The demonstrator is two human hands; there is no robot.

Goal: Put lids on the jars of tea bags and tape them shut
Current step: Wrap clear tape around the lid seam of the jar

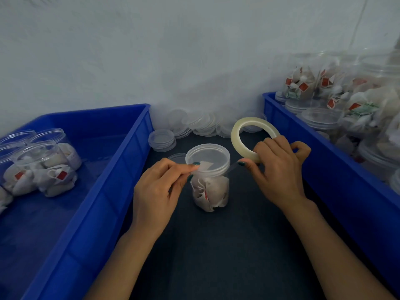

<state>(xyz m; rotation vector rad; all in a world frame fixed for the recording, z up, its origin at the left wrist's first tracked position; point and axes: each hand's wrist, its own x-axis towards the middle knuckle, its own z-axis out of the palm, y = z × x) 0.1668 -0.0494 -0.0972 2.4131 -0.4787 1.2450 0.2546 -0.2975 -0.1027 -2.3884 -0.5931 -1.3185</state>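
The clear round plastic jar of tea bags (208, 191) stands upright on the dark counter (216, 256) with its translucent lid (207, 158) seated. The left hand (158, 191) pinches the tape end at the lid's left edge. The right hand (279, 169) grips the pale ring-shaped tape roll (234, 135) just right of the jar. The clear strip (233, 167) appears to span left to right along the lid's near side, so the seam should be wrapped next.
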